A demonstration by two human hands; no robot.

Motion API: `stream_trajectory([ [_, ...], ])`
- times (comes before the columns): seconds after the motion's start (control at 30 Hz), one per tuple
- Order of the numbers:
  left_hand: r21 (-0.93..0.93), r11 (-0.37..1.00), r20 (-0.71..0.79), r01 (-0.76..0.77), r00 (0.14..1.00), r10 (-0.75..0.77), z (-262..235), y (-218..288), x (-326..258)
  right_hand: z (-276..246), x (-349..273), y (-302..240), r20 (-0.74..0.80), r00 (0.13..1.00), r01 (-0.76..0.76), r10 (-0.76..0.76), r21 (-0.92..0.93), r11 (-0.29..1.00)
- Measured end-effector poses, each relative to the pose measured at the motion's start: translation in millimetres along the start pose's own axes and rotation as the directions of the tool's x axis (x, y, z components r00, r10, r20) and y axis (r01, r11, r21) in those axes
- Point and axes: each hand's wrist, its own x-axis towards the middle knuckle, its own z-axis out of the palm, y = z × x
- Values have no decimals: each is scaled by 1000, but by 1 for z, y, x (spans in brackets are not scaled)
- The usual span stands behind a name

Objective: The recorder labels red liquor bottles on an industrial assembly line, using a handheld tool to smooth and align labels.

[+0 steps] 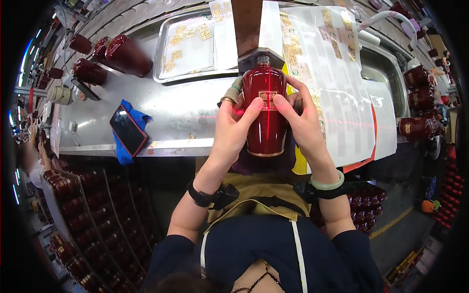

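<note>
A glossy dark-red bottle (265,129) lies in front of me at the bench edge, its neck pointing away. My left hand (235,117) and my right hand (304,115) grip it from both sides. Both thumbs press on a small gold-framed label (268,100) on the bottle's front. Cloth finger covers wrap a finger of my left hand. Thin red light lines cross the bottle lengthwise and sideways. Beyond the neck stands a dark upright post (247,27). The fingers behind the bottle are mostly hidden.
Left on the metal bench (181,110) lie a phone (128,130) on a blue cloth (141,117), a tray (159,58) of gold labels and several red bottles (128,54). At right are label sheets (337,97), a sink (386,68) and more bottles (420,126). Bottle racks (97,215) stand below.
</note>
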Motion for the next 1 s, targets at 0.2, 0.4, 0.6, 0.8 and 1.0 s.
stream_trajectory([
  [0.2,34,999,-2,-29,1000,29,0,-4,1,0,0,-1,-8,1000,10,-10,19,1000],
  [0.4,-109,980,7,165,986,-165,-16,4,4,-8,2,-12,46,991,-133,128,144,981],
  [0.6,0,1000,-34,-19,999,19,2,-3,4,-4,1,-1,10,1000,-16,16,-3,1000],
  [0.8,-45,998,-48,-38,998,36,4,-3,2,-2,0,0,9,999,-39,39,51,998],
  [1.0,-49,999,-55,-13,998,10,1,-4,4,-1,1,-7,9,999,-36,35,71,997],
])
